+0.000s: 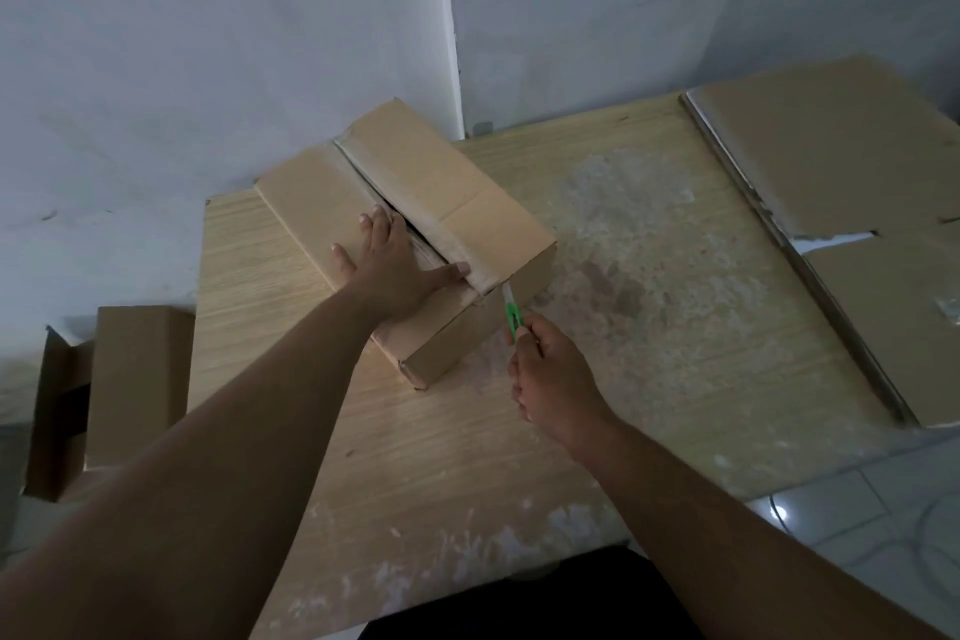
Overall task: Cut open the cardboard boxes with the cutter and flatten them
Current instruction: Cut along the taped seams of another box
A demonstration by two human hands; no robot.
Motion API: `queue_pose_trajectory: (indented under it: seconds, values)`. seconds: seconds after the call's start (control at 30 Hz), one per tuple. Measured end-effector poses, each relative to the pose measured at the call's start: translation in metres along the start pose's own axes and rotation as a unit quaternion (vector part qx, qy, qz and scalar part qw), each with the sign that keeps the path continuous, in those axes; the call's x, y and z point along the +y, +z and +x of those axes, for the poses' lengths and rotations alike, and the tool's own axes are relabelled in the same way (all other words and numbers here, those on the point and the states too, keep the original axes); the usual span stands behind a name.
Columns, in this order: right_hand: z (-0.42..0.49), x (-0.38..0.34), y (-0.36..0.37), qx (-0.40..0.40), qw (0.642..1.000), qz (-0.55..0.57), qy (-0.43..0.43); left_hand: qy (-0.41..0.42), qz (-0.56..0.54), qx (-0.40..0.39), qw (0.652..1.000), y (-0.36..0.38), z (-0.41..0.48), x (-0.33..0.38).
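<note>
A brown cardboard box [441,182] lies at an angle on the wooden table [467,457], its taped top seam split open along the middle. My left hand [387,265] presses flat on the near top flap, fingers spread, thumb at the seam's near end. My right hand [553,379] grips a green cutter [513,314] whose pale blade tip touches the box's near end just below the seam.
Flattened cardboard sheets [852,182] cover the table's right side, reaching its far and right edges. Another cardboard box [124,379] stands on the floor left of the table. White walls stand close behind. Tiled floor [857,509] shows at lower right.
</note>
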State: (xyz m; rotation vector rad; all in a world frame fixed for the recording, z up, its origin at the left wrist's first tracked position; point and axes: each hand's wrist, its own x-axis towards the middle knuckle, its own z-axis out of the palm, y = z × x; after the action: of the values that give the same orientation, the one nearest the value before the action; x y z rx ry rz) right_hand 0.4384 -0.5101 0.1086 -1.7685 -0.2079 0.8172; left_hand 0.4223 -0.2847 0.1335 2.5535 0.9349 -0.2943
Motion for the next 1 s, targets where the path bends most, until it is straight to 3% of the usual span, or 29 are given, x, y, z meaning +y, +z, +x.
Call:
queue_pose_trajectory:
  seconds: [0.4,0.6,0.8,0.87,1.0]
  values:
    - [0.002,-0.010,-0.008,0.012,0.998,-0.058,-0.009,0.028,-0.026,-0.001,0.999,-0.006,0.001,-0.006]
    - [0.005,-0.025,-0.030,-0.086,0.994,-0.041,0.057,0.042,-0.040,-0.008,0.998,-0.009,-0.001,-0.008]
    - [-0.004,-0.023,-0.026,-0.079,0.995,-0.038,0.054,0.039,-0.057,-0.010,0.998,-0.010,-0.001,-0.009]
    - [-0.004,-0.020,-0.031,-0.052,0.996,-0.025,0.062,0.035,-0.072,-0.007,0.997,-0.009,-0.002,-0.008]
    - [-0.004,-0.006,-0.056,0.107,0.985,0.076,0.108,-0.019,-0.085,0.037,0.995,0.000,0.003,0.001]
